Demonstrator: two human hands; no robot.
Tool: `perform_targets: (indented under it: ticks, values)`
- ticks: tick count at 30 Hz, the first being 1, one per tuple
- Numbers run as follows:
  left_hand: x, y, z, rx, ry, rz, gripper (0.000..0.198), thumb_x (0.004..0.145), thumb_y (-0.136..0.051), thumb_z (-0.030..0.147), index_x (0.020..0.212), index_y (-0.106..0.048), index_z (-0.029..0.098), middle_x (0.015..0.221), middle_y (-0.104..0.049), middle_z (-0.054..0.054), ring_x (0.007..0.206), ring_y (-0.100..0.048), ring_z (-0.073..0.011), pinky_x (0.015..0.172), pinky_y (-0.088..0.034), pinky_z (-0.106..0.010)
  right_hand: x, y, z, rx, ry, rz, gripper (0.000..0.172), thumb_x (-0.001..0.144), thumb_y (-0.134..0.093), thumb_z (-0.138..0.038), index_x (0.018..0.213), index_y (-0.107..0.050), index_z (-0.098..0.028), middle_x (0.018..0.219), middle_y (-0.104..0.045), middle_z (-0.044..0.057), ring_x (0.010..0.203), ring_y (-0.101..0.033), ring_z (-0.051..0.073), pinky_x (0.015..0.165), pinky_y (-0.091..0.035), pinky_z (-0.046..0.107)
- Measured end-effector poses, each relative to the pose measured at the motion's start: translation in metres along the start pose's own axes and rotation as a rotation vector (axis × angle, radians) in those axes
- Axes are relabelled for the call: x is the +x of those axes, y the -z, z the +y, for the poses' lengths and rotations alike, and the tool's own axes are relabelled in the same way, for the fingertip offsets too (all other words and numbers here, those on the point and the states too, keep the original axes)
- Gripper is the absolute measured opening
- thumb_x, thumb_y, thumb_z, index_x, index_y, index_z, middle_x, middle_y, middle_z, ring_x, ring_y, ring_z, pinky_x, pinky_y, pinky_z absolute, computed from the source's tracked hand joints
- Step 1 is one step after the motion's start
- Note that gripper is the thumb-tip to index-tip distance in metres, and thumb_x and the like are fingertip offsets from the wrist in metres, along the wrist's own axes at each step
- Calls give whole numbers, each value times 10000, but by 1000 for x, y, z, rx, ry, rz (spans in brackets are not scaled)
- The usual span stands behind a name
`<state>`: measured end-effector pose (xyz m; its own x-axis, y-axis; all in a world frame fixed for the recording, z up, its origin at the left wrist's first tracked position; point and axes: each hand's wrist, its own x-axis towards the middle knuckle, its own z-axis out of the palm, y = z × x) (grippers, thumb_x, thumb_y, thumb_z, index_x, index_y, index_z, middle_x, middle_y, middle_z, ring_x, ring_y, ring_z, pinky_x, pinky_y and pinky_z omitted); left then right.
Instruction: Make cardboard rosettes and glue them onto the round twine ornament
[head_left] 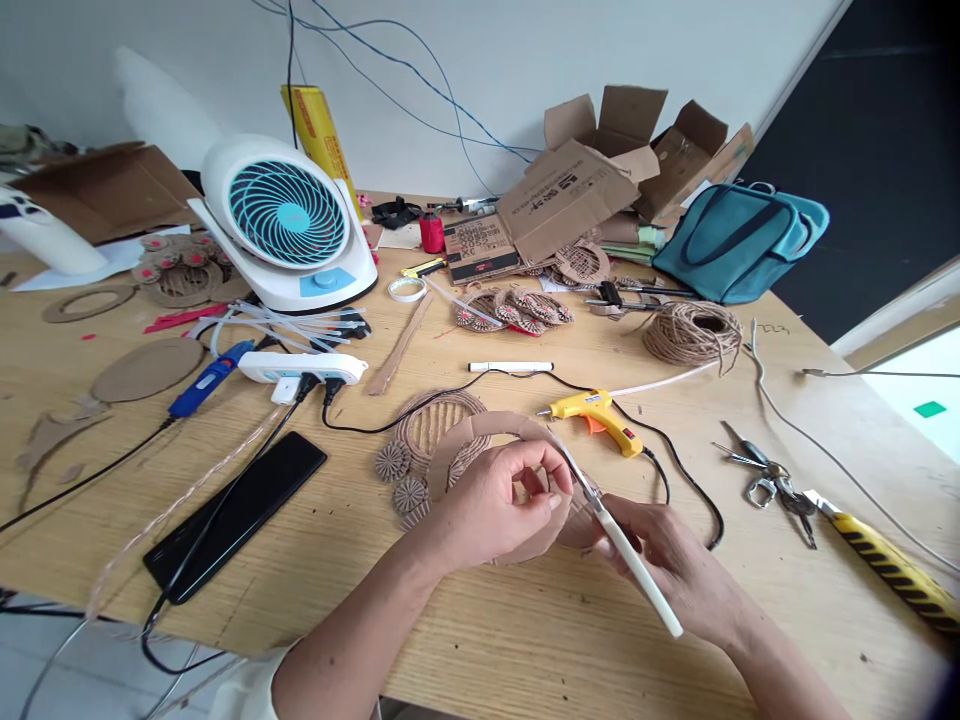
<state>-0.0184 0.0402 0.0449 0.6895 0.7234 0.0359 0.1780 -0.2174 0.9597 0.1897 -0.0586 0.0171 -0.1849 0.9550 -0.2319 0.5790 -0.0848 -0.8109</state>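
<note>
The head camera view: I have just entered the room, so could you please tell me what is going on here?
A person is working with cardboard at a wooden table. The right hand holds what look like white-handled scissors, with the blades beside the edge of a cardboard ring. The left hand, fingers curled, is over the ring; whether it grips it is hard to see. Corrugated cardboard rosettes lie to the left, and a yellow glue gun lies beyond the right hand.

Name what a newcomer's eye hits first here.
Probably the white-and-turquoise fan, at the back left of the table. Then the teal bag at the back right and, front center, the right grip holding a white-handled cutting tool at a cardboard ring.
</note>
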Motion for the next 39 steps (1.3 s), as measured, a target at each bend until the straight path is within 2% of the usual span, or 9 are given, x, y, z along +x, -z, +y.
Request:
perform_targets:
  ticks: [5,16,20,27,33,39]
  values:
    - [0,2,3,-64,-51,-19,145,800,-564,63,829,-633,188,845,-672,11,705,-572,-93,649,-458,-189,-2,0,-2,31,30,15,405,960,-517,-513,727,-387,-207,664,-333,-53,627,-274,108,552,-229,271]
    - [0,5,6,-69,-73,-50,163,786,-552,42,814,-612,190,833,-658,24,692,-566,-79,643,-454,-173,-3,-1,-2,27,48,46,398,953,-528,-524,731,-436,-207,616,-380,-53,581,-318,105,532,-252,258]
    - [-2,7,7,-18,-40,-80,157,799,-546,57,829,-603,200,821,-646,34,682,-561,-76,615,-436,-167,-1,0,1,26,37,51,414,947,-535,-528,711,-418,-207,618,-397,-46,590,-322,108,534,-253,258]
    - [-3,8,7,53,-40,-119,187,780,-551,44,870,-572,207,879,-635,29,723,-560,-85,656,-442,-184,-2,3,-4,-52,32,23,341,935,-566,-486,778,-508,-189,683,-430,-37,635,-350,114,545,-273,252]
    - [-4,9,10,108,-21,-163,205,786,-542,51,905,-595,209,898,-648,35,737,-573,-85,691,-446,-194,-1,3,-3,-76,28,17,335,945,-560,-473,773,-491,-194,676,-393,-46,632,-323,107,542,-258,251]
    - [-4,12,14,118,-8,-195,213,792,-550,63,940,-614,201,944,-659,25,731,-565,-80,685,-440,-195,-2,4,0,-107,42,35,408,936,-563,-514,715,-422,-201,631,-334,-58,598,-281,98,525,-233,254]
